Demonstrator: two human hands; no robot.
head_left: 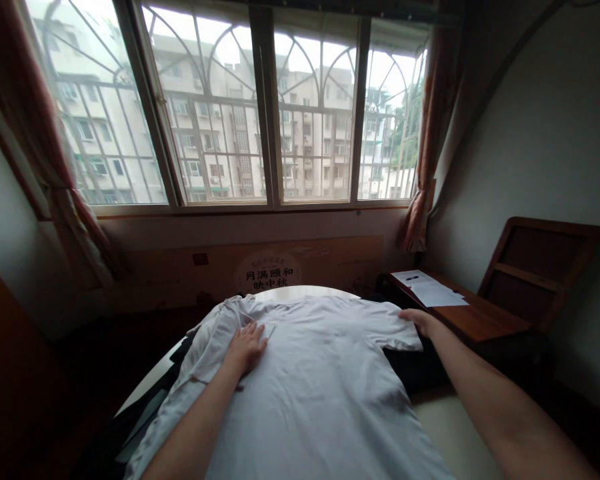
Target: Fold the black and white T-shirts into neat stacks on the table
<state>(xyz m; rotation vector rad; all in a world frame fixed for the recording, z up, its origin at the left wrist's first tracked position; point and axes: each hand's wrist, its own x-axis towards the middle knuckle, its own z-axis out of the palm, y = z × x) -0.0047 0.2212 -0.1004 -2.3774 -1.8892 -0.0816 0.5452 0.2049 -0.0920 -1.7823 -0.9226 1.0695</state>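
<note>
A white T-shirt (315,373) lies spread over a round white table (305,291), its neck end toward the window. My left hand (249,347) rests on the shirt's left part with the fingers spread, beside a small pale flat piece (267,331). At the outer end of the right sleeve, my right hand (418,321) pinches the cloth. Dark cloth (413,370) shows under the shirt on the right, and more dark cloth lies at the left edge of the table.
Behind the table stands a printed cardboard panel (220,267) below a barred window (310,133). At the right, white papers (433,290) lie on a brown wooden surface (490,320) beside an upright wooden frame (535,267). Curtains (423,200) hang at both window sides.
</note>
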